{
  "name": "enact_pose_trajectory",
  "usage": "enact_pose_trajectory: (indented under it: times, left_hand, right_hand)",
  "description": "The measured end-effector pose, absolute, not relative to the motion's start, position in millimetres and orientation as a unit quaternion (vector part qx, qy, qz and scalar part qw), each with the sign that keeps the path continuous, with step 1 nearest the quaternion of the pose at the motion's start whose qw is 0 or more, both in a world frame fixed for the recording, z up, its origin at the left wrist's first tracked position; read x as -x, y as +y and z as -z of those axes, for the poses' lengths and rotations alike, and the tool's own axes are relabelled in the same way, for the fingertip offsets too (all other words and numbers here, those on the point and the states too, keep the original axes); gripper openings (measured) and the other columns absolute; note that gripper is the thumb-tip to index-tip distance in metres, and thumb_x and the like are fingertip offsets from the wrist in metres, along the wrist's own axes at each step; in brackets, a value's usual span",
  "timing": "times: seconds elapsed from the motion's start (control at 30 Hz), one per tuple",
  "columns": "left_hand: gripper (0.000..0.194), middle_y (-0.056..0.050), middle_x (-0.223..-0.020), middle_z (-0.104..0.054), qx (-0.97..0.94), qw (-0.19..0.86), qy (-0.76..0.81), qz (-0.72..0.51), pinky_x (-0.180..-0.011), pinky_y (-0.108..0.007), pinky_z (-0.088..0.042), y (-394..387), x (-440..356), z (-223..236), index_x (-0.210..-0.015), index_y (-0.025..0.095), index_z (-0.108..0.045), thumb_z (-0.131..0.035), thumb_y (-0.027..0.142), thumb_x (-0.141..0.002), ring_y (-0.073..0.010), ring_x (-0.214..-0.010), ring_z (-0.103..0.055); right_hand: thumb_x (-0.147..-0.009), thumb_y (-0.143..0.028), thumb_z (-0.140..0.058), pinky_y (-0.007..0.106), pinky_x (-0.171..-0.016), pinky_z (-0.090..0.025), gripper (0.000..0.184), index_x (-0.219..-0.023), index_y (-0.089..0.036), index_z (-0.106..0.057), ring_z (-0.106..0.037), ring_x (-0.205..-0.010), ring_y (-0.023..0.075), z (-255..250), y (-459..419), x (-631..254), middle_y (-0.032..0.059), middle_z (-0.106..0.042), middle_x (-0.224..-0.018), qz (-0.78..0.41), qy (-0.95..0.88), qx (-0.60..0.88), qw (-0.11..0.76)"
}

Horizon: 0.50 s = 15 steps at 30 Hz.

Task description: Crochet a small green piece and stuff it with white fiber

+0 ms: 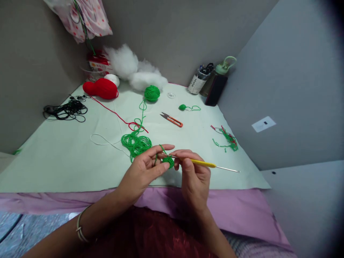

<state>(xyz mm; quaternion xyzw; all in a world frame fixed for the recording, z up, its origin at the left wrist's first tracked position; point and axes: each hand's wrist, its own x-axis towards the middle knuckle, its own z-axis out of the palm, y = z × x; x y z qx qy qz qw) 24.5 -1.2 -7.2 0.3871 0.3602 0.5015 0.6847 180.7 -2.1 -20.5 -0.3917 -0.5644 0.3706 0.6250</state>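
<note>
My left hand point(146, 166) pinches a small round piece of green crochet work point(168, 162) between thumb and fingers, with green yarn looped over its raised index finger. In my right hand point(196, 175) is a crochet hook point(202, 163) with a yellow handle and metal ends. The hook's left end meets the top of the green piece; its other end points out to the right. Just beyond my left hand lies a loose heap of green yarn point(136, 144). From there a strand runs back to a green yarn ball point(152, 93).
Orange thread snips point(172, 119) lie mid-table. Further back are red yarn point(100, 89), white stuffing point(122, 62) and a tangled black cord point(67, 109). On the right sit a small green crocheted piece point(182, 107), yarn scraps point(229, 139), a phone point(216, 90), a bottle point(222, 68) and a pen cup point(197, 81).
</note>
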Motion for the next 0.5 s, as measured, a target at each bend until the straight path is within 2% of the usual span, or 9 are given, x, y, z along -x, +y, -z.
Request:
enact_pose_trajectory:
  times: [0.07, 0.13, 0.23, 0.3, 0.37, 0.4, 0.5]
  left_hand:
    - [0.034, -0.002, -0.093, -0.071, -0.385, 0.68, 0.369, -0.503, -0.067, -0.022, -0.045, -0.5, -25.6, 7.1, -0.12, 0.027, -0.082, -0.085, 0.033, -0.087, -0.0133, -0.079, -0.058]
    - [0.036, 0.001, -0.085, -0.065, -0.364, 0.674, 0.378, -0.52, -0.059, -0.021, -0.038, -0.1, -28.0, 6.4, -0.12, 0.026, -0.082, -0.087, 0.034, -0.085, -0.0103, -0.069, -0.05]
    - [0.048, 0.002, -0.081, -0.063, -0.301, 0.691, 0.373, -0.541, -0.06, -0.02, -0.037, 0.5, -30.4, 4.4, -0.125, 0.023, -0.079, -0.091, 0.032, -0.08, -0.0085, -0.067, -0.048]
    - [0.048, 0.004, -0.075, -0.058, -0.26, 0.735, 0.357, -0.515, -0.06, -0.019, -0.037, 1.6, -29.5, 2.8, -0.126, 0.02, -0.079, -0.091, 0.031, -0.081, -0.0054, -0.059, -0.039]
    - [0.042, 0.007, -0.069, -0.051, -0.236, 0.77, 0.338, -0.486, -0.061, -0.02, -0.038, 2.8, -27.7, 1.4, -0.123, 0.018, -0.081, -0.089, 0.029, -0.083, -0.0037, -0.053, -0.027]
    - [0.039, 0.007, -0.069, -0.051, -0.235, 0.771, 0.335, -0.488, -0.064, -0.02, -0.04, 3.3, -27.2, 0.8, -0.121, 0.019, -0.082, -0.088, 0.027, -0.084, -0.0038, -0.054, -0.028]
    - [0.038, 0.003, -0.082, -0.062, -0.273, 0.705, 0.35, -0.553, -0.077, -0.019, -0.045, 2.8, -29.3, 0.4, -0.119, 0.023, -0.083, -0.088, 0.019, -0.082, -0.0077, -0.072, -0.05]
  right_hand:
    - [-0.106, -0.027, -0.058, 0.029, -0.062, -0.054, 0.022, -0.102, -0.024, -0.079, -0.064, -0.07, 0.0144, 20.3, -2.6, -180.6, 0.0044, -0.077, -0.093, -0.373, -0.571, 0.388, 0.62]
    - [-0.105, -0.023, -0.057, 0.03, -0.064, -0.057, 0.022, -0.104, -0.025, -0.079, -0.068, -0.076, 0.016, 21.9, -4.1, -180.0, 0.0046, -0.077, -0.095, -0.325, -0.611, 0.392, 0.607]
    - [-0.101, -0.014, -0.063, 0.034, -0.076, -0.062, 0.028, -0.119, -0.03, -0.078, -0.073, -0.095, 0.0203, 26.9, -7.4, -179.6, 0.0067, -0.077, -0.108, -0.147, -0.707, 0.395, 0.567]
    - [-0.098, -0.012, -0.066, 0.037, -0.08, -0.062, 0.036, -0.126, -0.032, -0.076, -0.073, -0.099, 0.0217, 27.9, -8.3, -180.5, 0.007, -0.077, -0.112, -0.069, -0.731, 0.389, 0.557]
    - [-0.1, -0.013, -0.063, 0.037, -0.076, -0.062, 0.031, -0.122, -0.03, -0.077, -0.072, -0.092, 0.0214, 24.9, -7.2, -182.0, 0.006, -0.077, -0.103, -0.108, -0.704, 0.399, 0.577]
    - [-0.102, -0.015, -0.06, 0.036, -0.072, -0.06, 0.026, -0.115, -0.028, -0.078, -0.071, -0.085, 0.0202, 22.4, -6.1, -182.6, 0.005, -0.075, -0.096, -0.155, -0.673, 0.407, 0.598]
    - [-0.106, -0.019, -0.053, 0.032, -0.063, -0.056, 0.025, -0.104, -0.026, -0.077, -0.065, -0.069, 0.0153, 17.3, -2.5, -181.7, 0.0027, -0.071, -0.087, -0.287, -0.602, 0.403, 0.627]
